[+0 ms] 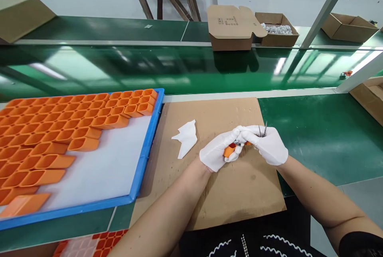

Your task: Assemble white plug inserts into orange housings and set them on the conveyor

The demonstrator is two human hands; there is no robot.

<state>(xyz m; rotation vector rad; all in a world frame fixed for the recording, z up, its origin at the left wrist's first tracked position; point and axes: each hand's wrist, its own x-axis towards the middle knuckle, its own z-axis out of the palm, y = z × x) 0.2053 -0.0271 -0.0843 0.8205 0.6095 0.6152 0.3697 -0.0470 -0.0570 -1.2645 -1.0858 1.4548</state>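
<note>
Both of my hands wear white gloves and meet above the cardboard sheet (pixel 227 193). My left hand (pixel 217 151) is closed around an orange plastic part (pixel 229 151), with a small metallic bit showing at its inner end. Against that part press the fingers of my right hand (pixel 271 147), which also grips metal tweezers (pixel 263 130). Their two pointed tips stick up and away from the palm. My fingers cover much of the orange part. A torn piece of white paper (pixel 188 139) lies on the cardboard, left of my hands.
A blue-rimmed tray (pixel 143 157) on the left holds rows of orange hollow parts (pixel 60 121). Behind runs a shiny green conveyor belt (pixel 179 73). Beyond it, a shelf carries an open carton (pixel 231 25) and a box of small white pieces (pixel 277 35). A metal post (pixel 326 7) rises at the right.
</note>
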